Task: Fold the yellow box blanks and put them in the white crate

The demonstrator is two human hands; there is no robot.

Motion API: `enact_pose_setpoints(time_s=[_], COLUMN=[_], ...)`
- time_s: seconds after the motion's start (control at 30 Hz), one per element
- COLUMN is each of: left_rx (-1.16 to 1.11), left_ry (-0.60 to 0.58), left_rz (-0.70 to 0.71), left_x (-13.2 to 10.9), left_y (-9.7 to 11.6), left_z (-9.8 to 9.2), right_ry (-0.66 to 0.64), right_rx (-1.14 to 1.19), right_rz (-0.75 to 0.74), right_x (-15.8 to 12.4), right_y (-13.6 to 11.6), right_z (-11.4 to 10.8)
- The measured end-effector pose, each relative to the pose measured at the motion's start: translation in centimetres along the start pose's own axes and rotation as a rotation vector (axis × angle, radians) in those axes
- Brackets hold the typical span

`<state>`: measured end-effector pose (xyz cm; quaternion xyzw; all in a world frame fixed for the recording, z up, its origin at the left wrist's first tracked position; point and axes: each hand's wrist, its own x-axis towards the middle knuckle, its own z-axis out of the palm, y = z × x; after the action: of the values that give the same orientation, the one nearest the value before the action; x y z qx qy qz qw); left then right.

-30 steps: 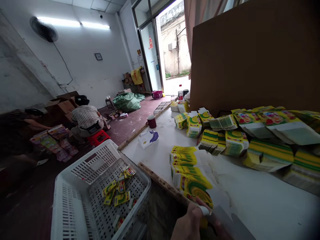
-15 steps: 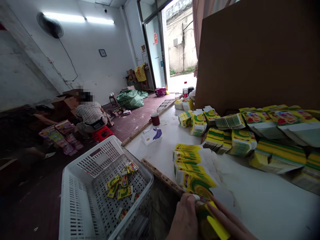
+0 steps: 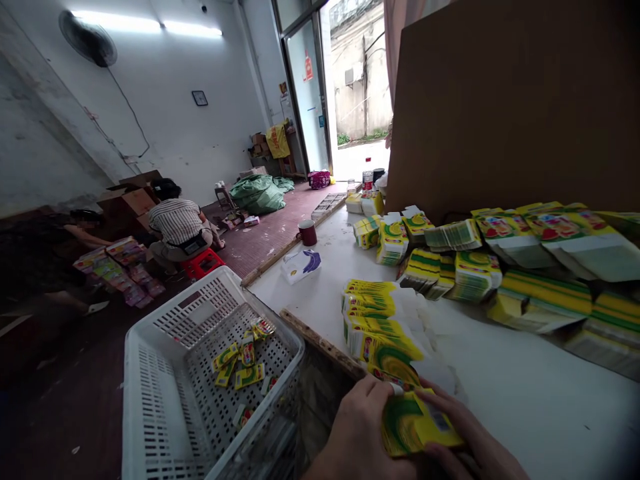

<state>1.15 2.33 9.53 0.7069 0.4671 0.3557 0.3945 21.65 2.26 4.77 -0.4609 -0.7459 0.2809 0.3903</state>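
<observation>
At the bottom of the view both my hands grip one small yellow and green carton (image 3: 417, 423). My left hand (image 3: 357, 433) clasps its left side, thumb on the top edge. My right hand (image 3: 473, 443) wraps its right side with fingers curled over it. Just beyond them a fanned stack of flat yellow cartons (image 3: 377, 323) lies on the white table (image 3: 525, 393). To my left a white slotted basket (image 3: 175, 373) holds several folded cartons (image 3: 240, 363).
More carton stacks (image 3: 475, 267) line the table's far side under a large cardboard sheet (image 3: 500, 100). A red mug (image 3: 307, 233) and a tissue pack (image 3: 300, 265) sit further along. A person (image 3: 175, 227) crouches on a red stool on the floor.
The carton has turned from edge-on to showing its printed face. Both hands have closed in round it, and the view has shifted slightly down.
</observation>
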Motion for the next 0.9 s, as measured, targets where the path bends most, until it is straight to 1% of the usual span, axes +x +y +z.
enact_pose_setpoints(time_s=[0.03, 0.07, 0.1, 0.13, 0.17, 0.2, 0.23, 0.27, 0.3, 0.37, 0.43, 0.47, 0.53, 0.7, 0.8, 0.9], left_rx=[-0.104, -0.251, -0.430, -0.625, -0.813, -0.969, -1.086, -1.165, -1.209, -1.205, -1.145, -1.110, -1.048, -1.003, -0.983, -0.959], left_ry=[0.039, 0.114, 0.246, 0.427, 0.626, 0.799, 0.910, 0.940, 0.905, 0.762, 0.643, 0.608, 0.586, 0.592, 0.529, 0.458], left_rz=[-0.013, -0.027, -0.034, -0.035, -0.034, -0.038, -0.058, -0.105, -0.170, -0.289, -0.351, -0.368, -0.403, -0.472, -0.499, -0.478], left_x=[0.0, 0.1, 0.3, 0.5, 0.8, 1.1, 1.3, 1.5, 1.6, 1.6, 1.2, 1.0, 0.7, 0.7, 0.7, 0.7], left_y=[-0.1, -0.3, -0.7, -1.1, -1.6, -2.1, -2.5, -2.9, -3.1, -3.1, -2.8, -2.7, -2.5, -3.4, -3.5, -3.1], left_z=[-0.1, -0.2, -0.4, -0.7, -1.0, -1.2, -1.2, -1.1, -0.8, 0.1, 1.2, 1.6, 1.8, 1.2, 1.2, 1.3], right_ry=[0.046, 0.084, 0.121, 0.155, 0.186, 0.202, 0.201, 0.196, 0.184, 0.178, 0.162, 0.141, 0.103, 0.072, 0.055, 0.047], right_rx=[0.051, 0.094, 0.106, 0.077, 0.015, -0.071, -0.165, -0.259, -0.345, -0.493, -0.579, -0.587, -0.553, -0.572, -0.575, -0.572], right_rz=[0.038, 0.087, 0.149, 0.219, 0.282, 0.329, 0.345, 0.339, 0.316, 0.265, 0.255, 0.261, 0.324, 0.426, 0.451, 0.448], right_x=[0.1, 0.2, 0.3, 0.5, 0.8, 1.2, 1.6, 2.1, 2.6, 3.6, 4.2, 4.4, 4.5, 4.4, 4.3, 4.5], right_y=[-0.2, -0.1, 0.2, 0.7, 1.3, 2.0, 2.7, 3.3, 3.7, 3.8, 3.0, 2.5, 1.4, -0.1, -0.7, -1.1], right_z=[0.3, 0.5, 0.6, 0.8, 0.9, 1.0, 1.3, 1.5, 1.9, 2.5, 2.9, 3.0, 2.9, 2.3, 2.1, 2.0])
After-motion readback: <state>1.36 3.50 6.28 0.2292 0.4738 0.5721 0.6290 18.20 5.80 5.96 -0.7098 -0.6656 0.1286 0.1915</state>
